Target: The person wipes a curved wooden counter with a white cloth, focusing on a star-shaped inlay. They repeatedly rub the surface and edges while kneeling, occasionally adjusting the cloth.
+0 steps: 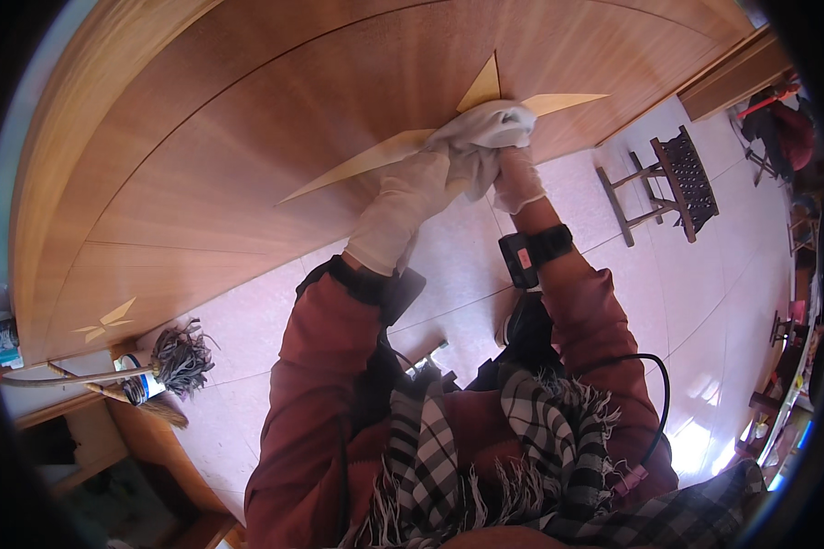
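Observation:
A bunched pale grey cloth (477, 134) lies against an upright brown wooden panel (247, 144). It covers the middle of a light wood star inlay (371, 159), whose long points show around it. My left hand (415, 182), in a whitish glove, grips the cloth's lower left side. My right hand (518, 175), gloved too, has its fingers hidden in the cloth's folds on the right. Black devices are strapped to both wrists.
A folding stool (676, 185) with a dark woven seat stands on the tiled floor (467, 267) to the right. At lower left are a grey mop head (180, 358), a broom (161, 412) and a white-and-blue container (141, 381). A smaller star inlay (106, 321) marks the panel's left end.

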Action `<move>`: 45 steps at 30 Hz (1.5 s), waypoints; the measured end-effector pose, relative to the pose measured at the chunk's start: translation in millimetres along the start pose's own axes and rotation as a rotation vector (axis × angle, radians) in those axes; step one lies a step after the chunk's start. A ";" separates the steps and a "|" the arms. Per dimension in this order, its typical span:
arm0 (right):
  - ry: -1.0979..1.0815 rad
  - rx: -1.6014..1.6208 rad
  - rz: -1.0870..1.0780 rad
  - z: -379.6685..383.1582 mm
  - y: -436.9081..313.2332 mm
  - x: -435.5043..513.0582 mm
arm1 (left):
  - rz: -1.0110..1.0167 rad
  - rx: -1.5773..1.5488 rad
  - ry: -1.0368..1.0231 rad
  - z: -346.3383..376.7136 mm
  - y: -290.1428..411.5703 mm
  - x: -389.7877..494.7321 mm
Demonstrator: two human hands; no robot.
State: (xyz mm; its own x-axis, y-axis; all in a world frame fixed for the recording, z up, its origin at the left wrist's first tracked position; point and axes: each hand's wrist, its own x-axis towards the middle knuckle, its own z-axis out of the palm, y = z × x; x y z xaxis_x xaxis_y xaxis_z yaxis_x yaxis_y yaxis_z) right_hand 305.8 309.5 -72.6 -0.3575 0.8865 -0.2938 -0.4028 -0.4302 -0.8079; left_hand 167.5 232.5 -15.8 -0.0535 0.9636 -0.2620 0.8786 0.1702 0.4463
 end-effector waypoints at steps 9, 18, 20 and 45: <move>-0.251 -0.357 -0.386 2.6 -19.3 -39.3 | 0.481 -1.208 0.325 33.4 16.8 17.2; -0.296 -1.073 -0.744 -45.7 -55.4 -50.1 | 0.141 -1.701 -0.070 48.1 12.6 17.6; -0.269 -1.101 -0.715 -58.6 -62.3 -55.8 | 0.004 -1.580 -0.102 59.3 14.6 25.9; -0.185 -1.282 -0.773 -67.0 -66.4 -54.1 | -0.217 -1.898 0.383 17.0 -53.5 -12.8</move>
State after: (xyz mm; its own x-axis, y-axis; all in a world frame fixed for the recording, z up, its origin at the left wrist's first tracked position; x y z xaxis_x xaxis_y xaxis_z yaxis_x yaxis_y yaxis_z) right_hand 408.3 301.5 -37.2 -0.5453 0.7432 0.3877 0.4165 0.6416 -0.6441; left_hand 129.2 207.6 -50.8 -0.3869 0.8412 -0.3777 -0.7132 -0.0133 0.7008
